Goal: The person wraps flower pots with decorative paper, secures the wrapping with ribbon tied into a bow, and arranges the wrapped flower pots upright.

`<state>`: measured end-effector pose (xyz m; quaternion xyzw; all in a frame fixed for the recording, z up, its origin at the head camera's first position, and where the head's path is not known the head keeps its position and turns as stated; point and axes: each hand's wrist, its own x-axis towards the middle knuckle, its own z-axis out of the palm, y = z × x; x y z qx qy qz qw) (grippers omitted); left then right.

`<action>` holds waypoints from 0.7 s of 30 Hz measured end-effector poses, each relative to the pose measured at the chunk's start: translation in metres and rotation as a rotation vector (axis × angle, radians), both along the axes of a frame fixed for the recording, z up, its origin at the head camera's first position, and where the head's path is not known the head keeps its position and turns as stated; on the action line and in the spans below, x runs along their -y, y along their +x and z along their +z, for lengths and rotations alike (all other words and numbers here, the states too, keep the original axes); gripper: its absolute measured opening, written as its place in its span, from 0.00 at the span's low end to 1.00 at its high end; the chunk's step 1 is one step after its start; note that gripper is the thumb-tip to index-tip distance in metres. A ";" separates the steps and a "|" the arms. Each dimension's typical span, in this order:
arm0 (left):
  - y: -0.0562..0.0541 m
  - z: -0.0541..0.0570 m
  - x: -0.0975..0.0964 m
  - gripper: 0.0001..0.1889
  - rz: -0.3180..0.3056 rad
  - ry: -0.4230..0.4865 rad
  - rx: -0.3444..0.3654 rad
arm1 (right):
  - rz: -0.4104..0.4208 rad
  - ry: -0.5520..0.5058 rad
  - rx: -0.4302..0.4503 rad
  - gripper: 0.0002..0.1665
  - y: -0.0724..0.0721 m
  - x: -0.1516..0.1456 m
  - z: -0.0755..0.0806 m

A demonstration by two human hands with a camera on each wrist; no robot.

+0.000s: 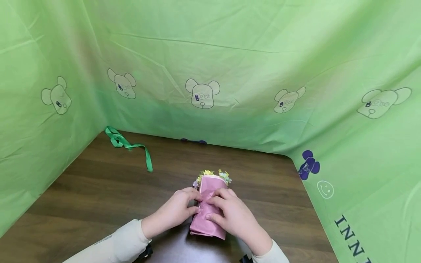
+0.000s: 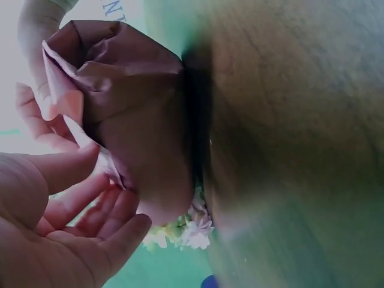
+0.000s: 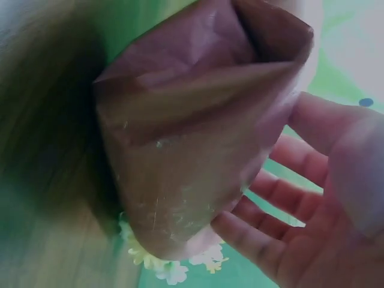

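A small bouquet lies on the table, rolled in pink wrapping paper (image 1: 208,223). Small yellow, pale blue and lilac flowers (image 1: 208,172) poke out at its far end. My left hand (image 1: 172,210) is at the paper's left side, its thumb and fingers pinching the loose edge; the left wrist view shows this edge (image 2: 108,162) between them. On top and to the right, my right hand (image 1: 235,213) rests its fingertips against the paper, fingers spread and slightly bent. The right wrist view shows the paper roll (image 3: 186,180) with an open, folded near end. The stems are hidden inside.
A green ribbon (image 1: 120,140) lies loosely at the back left of the brown wooden table (image 1: 263,171). Green cloth (image 1: 230,54) printed with bear heads hangs behind and on both sides, bounding the table.
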<state>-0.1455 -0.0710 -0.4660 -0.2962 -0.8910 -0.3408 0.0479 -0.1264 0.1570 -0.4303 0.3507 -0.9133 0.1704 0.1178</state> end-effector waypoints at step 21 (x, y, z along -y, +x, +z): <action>-0.032 0.016 0.017 0.09 -0.055 -0.201 -0.067 | -0.007 -0.055 -0.103 0.13 0.001 -0.010 -0.009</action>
